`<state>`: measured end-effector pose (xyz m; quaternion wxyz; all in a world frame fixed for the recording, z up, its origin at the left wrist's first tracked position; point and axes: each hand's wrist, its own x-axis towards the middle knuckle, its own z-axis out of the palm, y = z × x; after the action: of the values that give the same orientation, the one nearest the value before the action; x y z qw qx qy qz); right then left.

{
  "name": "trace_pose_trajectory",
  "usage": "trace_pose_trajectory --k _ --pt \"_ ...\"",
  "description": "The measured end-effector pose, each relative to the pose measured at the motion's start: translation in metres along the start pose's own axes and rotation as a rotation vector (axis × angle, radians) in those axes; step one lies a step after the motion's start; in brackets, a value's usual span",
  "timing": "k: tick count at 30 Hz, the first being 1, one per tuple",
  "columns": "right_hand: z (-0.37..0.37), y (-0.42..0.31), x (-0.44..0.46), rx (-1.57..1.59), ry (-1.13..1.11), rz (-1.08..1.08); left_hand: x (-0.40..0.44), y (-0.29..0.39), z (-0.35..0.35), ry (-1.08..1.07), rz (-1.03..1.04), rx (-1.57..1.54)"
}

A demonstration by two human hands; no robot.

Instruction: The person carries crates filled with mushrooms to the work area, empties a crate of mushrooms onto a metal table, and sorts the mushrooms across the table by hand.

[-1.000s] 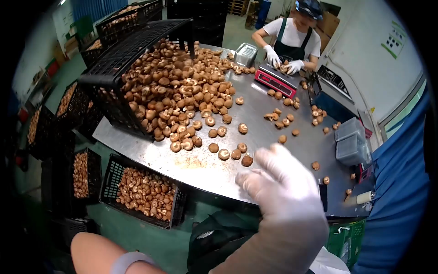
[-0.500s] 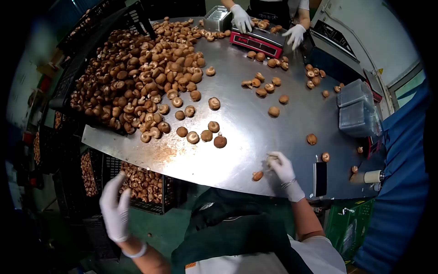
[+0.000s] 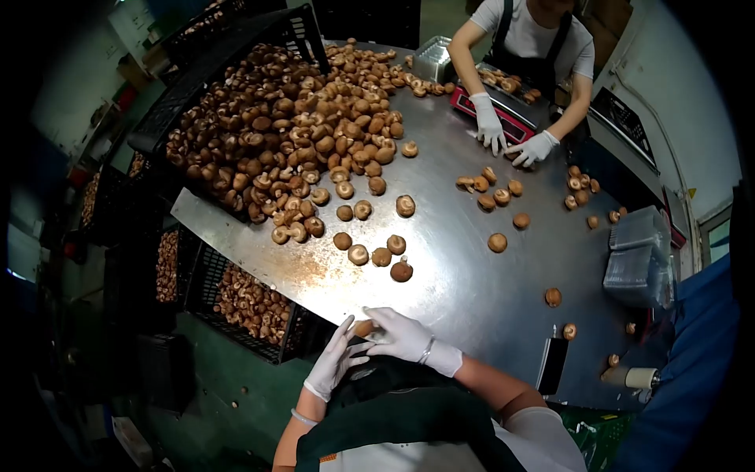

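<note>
Single mushroom (image 3: 363, 328) between the two hands at the surface's (image 3: 472, 291) near edge, just left of the right hand (image 3: 401, 337), whose thumb and fingers appear to pinch it. Left hand (image 3: 333, 362) spread, fingertips beside the mushroom's left side, contact unclear. Long axis roughly left to right; right hand nearer.

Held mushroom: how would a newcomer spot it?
Find the near edge of the metal table. There the wearer's gloved left hand and right hand are close together. The brown mushroom is between their fingers; its nearest neighbours lie loose.
</note>
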<state>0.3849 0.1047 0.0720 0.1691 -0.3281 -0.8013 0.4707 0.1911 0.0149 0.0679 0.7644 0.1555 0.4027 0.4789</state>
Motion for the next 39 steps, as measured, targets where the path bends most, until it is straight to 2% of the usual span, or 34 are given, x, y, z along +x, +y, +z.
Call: trace_pose_trajectory --k 2,4,5,6,9,11,14,15,18,19,20,21,22,23,24,25,26,27,29,31,32,33,36,37,39 --pt "-0.005 -0.008 0.027 -0.215 0.129 -0.14 0.005 0.007 -0.009 0.034 0.038 -0.037" --pt "-0.01 0.026 0.057 -0.295 0.347 -0.042 0.01 0.008 -0.033 0.031 0.102 -0.092" --pt "-0.021 0.037 0.065 -0.265 0.404 0.106 0.009 0.013 -0.033 0.055 0.142 -0.165" --pt "-0.03 0.046 0.07 -0.308 0.472 0.142 0.01 0.016 -0.037 0.053 0.147 -0.169" --pt "-0.031 0.06 0.077 -0.443 0.481 0.212 0.014 0.023 -0.06 0.062 0.164 -0.364" --pt "-0.026 0.064 0.081 -0.578 0.347 0.274 0.019 0.027 -0.076 0.061 0.162 -0.371" --pt "-0.026 0.091 0.086 -0.398 0.498 0.238 0.019 0.046 -0.097 0.046 0.169 -0.358" --pt "-0.031 0.089 0.084 -0.336 0.547 0.261 0.014 0.057 -0.1 0.106 0.182 -0.329" --pt "-0.027 0.13 0.086 -0.201 0.887 0.182 0.001 0.085 -0.139 0.204 0.296 -0.298" --pt "-0.03 0.118 0.096 -0.203 0.892 0.17 -0.005 0.095 -0.161 0.28 0.367 -0.292" --pt "-0.034 0.091 0.103 0.07 0.853 0.314 -0.011 0.107 -0.184 0.351 0.434 -0.284" --pt "-0.035 0.066 0.113 0.344 0.802 0.452 -0.018 0.121 -0.204 0.47 0.479 -0.223" --pt "-0.024 0.046 0.132 0.541 0.779 0.418 -0.026 0.132 -0.224 0.588 0.52 -0.164" --pt "-0.013 0.02 0.149 0.548 0.667 0.429 -0.026 0.133 -0.261 0.877 0.469 0.306" --pt "0.006 0.014 0.164 0.379 0.468 0.403 -0.016 0.136 -0.29 1.137 0.396 0.793" --pt "0.025 0.008 0.178 0.21 0.287 0.343 -0.016 0.158 -0.269 1.186 0.39 0.976" --pt "0.034 -0.019 0.195 0.235 0.127 0.251 -0.009 0.175 -0.258 1.133 0.478 1.119" --pt "0.044 -0.022 0.207 0.039 0.066 0.009 0.005 0.184 -0.254 1.054 0.556 1.153" --pt "0.044 -0.018 0.226 -0.094 0.056 -0.009 0.036 0.202 -0.226 0.905 0.714 1.153" --pt "0.012 -0.017 0.242 -0.123 0.137 -0.02 0.072 0.216 -0.193 0.836 0.813 1.445" --pt "-0.015 -0.025 0.253 -0.005 0.133 0.115 0.084 0.226 -0.173 0.757 0.823 1.467" --pt "-0.043 -0.032 0.263 -0.038 0.143 0.401 0.099 0.23 -0.158 0.713 0.824 1.456" --pt "-0.106 0.044 0.291 0.073 0.527 0.132 0.151 0.242 -0.134 0.543 0.933 1.411" --pt "-0.132 0.038 0.298 -0.005 0.585 0.175 0.166 0.248 -0.123 0.495 0.912 1.41" --pt "-0.16 0.059 0.324 0.048 0.693 0.136 0.196 0.264 -0.101 0.407 0.931 1.404"
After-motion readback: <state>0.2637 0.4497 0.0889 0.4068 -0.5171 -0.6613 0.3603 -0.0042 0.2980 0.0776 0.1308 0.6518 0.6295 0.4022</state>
